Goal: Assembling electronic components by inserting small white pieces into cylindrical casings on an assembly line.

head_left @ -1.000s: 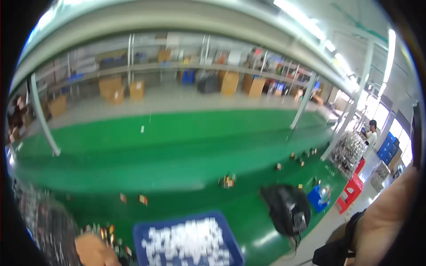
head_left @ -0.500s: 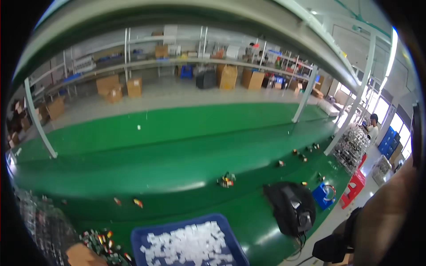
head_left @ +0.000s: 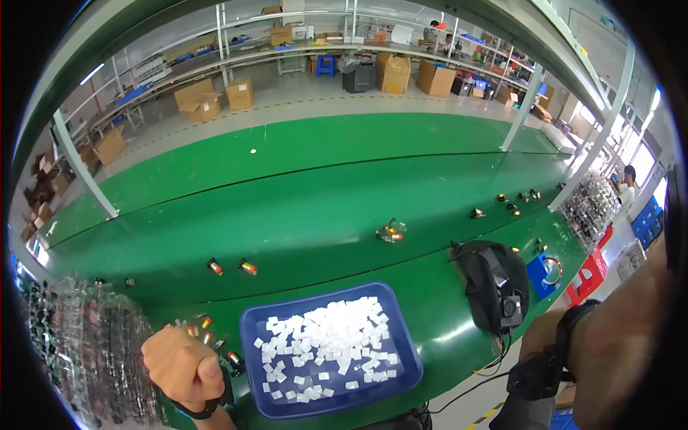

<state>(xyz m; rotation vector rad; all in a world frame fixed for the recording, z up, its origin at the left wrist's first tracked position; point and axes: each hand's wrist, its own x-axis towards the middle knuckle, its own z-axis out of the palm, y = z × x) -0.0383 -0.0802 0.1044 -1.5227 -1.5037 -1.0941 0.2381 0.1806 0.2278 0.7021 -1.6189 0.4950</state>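
My left hand is closed in a fist beside the left rim of a blue plastic tray. Whatever its fingers may hold is hidden. Many small white squarish pieces lie loose in the tray, heaped toward its far side. Small black parts with red and orange ends lie between that hand and the tray. At the far right my right hand is raised very close, large and blurred, with a black band round its wrist. Its fingers cannot be made out.
Clear-wrapped stacks of parts stand at the left. Right of the tray lie a black cap-like item with a device and a blue block with a ring. More small parts dot the green bench. A person is at far right.
The view has tilted down, bringing the whole tray into sight. My left hand has come into fuller view as a fist; my right hand stays raised at the right edge.
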